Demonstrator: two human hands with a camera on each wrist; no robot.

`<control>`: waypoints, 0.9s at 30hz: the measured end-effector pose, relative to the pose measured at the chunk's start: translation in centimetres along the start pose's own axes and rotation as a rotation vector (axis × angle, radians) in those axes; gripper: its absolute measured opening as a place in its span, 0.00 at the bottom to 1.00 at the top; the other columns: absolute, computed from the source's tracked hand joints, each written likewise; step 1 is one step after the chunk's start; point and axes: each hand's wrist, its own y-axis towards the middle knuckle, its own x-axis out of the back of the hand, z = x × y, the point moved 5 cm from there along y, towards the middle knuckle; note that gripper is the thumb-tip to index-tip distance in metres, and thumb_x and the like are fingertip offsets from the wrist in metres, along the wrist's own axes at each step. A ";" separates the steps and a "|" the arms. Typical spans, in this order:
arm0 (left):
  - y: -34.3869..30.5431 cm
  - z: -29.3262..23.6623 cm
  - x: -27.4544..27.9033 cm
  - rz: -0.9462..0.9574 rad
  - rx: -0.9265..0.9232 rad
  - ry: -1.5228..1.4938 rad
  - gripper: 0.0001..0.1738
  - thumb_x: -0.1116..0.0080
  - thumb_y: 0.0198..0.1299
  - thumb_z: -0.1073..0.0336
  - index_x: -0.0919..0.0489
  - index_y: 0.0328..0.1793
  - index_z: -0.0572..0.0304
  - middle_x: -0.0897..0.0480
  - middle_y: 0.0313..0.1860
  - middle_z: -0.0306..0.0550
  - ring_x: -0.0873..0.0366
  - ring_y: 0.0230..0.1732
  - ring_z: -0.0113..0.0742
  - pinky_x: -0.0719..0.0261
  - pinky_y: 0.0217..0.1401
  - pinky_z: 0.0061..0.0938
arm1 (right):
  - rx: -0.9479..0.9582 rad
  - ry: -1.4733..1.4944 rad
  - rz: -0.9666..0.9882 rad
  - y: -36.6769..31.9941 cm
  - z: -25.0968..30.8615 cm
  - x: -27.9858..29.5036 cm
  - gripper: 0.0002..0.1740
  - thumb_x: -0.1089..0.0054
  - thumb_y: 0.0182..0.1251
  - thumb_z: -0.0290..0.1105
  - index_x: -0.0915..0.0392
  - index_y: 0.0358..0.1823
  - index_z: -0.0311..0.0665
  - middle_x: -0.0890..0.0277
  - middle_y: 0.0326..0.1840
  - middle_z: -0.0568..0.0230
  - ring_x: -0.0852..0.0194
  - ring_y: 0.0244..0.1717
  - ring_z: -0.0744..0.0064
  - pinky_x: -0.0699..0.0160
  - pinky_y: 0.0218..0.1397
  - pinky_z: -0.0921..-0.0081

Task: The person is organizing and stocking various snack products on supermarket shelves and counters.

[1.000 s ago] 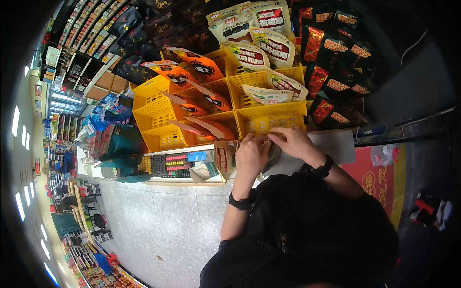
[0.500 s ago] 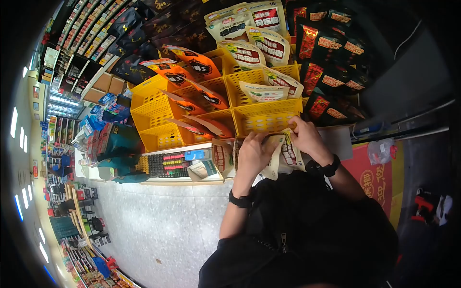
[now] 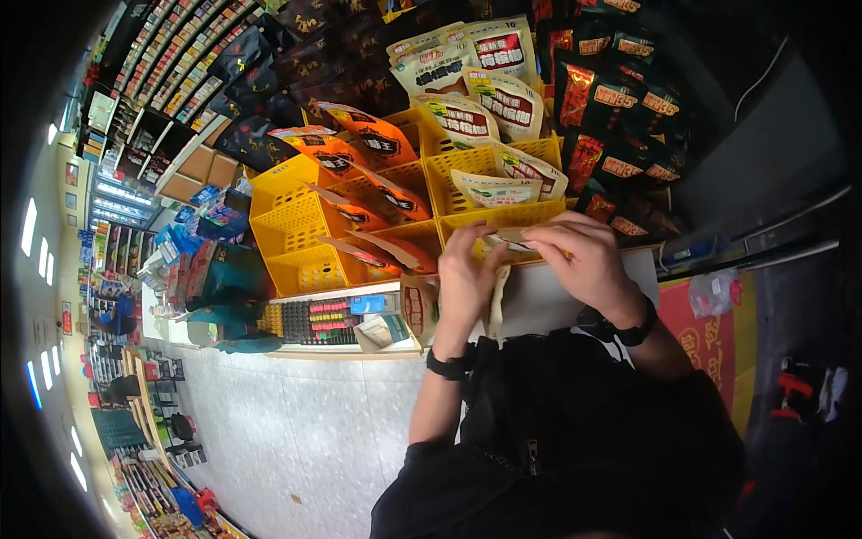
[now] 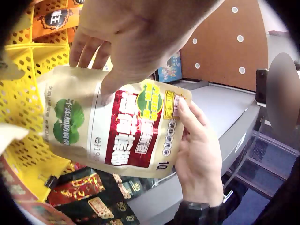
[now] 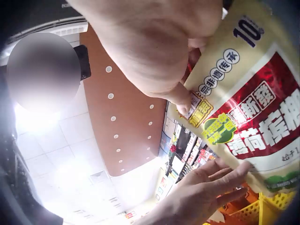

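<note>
Between both hands is a cream snack pouch (image 4: 126, 126) with a red label and a "10" at one end. In the head view it shows nearly edge-on, in front of the nearest yellow compartment. My left hand (image 3: 465, 278) pinches its long edge near the green-leaf end, thumb on the printed face. My right hand (image 3: 585, 260) grips the end with the "10", its thumb on the front and the other fingers hidden behind. Below the hands, a second pale pouch (image 3: 496, 305) stands edge-on, and another pouch (image 3: 418, 305) leans left of my left wrist.
Yellow perforated baskets (image 3: 289, 220) hold orange pouches (image 3: 382, 135) and cream pouches (image 3: 507, 103). Dark green pouches (image 3: 620, 162) stand to the right. A blue box (image 3: 368, 304) lies by rows of small items on the white counter (image 3: 628, 278).
The pouch has risen from the counter edge toward the yellow basket and turned edge-on. My right hand has moved up and now grips its end.
</note>
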 end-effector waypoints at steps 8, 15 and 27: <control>2.6 2.1 2.8 -0.116 0.114 -0.168 0.06 0.36 0.67 0.72 0.17 0.44 0.68 0.13 0.37 0.44 0.20 0.38 0.25 0.24 0.46 0.22 | -0.437 0.148 0.014 -1.6 -7.9 -1.8 0.21 0.26 0.58 0.30 0.18 0.53 0.36 0.14 0.48 0.54 0.14 0.49 0.57 0.18 0.54 0.68; 5.1 2.9 1.7 -0.227 0.035 -0.254 0.15 0.38 0.69 0.69 0.21 0.57 0.72 0.19 0.63 0.58 0.21 0.59 0.35 0.25 0.61 0.26 | -0.488 0.204 -0.168 -0.9 -9.7 -2.5 0.09 0.30 0.60 0.22 0.13 0.42 0.33 0.12 0.42 0.56 0.11 0.42 0.63 0.15 0.47 0.74; 7.3 6.0 -3.4 -0.031 -0.001 0.010 0.39 0.42 0.73 0.61 0.45 0.79 0.79 0.36 0.75 0.77 0.38 0.78 0.59 0.34 0.75 0.37 | -0.326 0.089 -0.175 1.7 -8.4 -7.7 0.10 0.30 0.62 0.25 0.14 0.45 0.33 0.13 0.43 0.51 0.12 0.42 0.55 0.15 0.45 0.71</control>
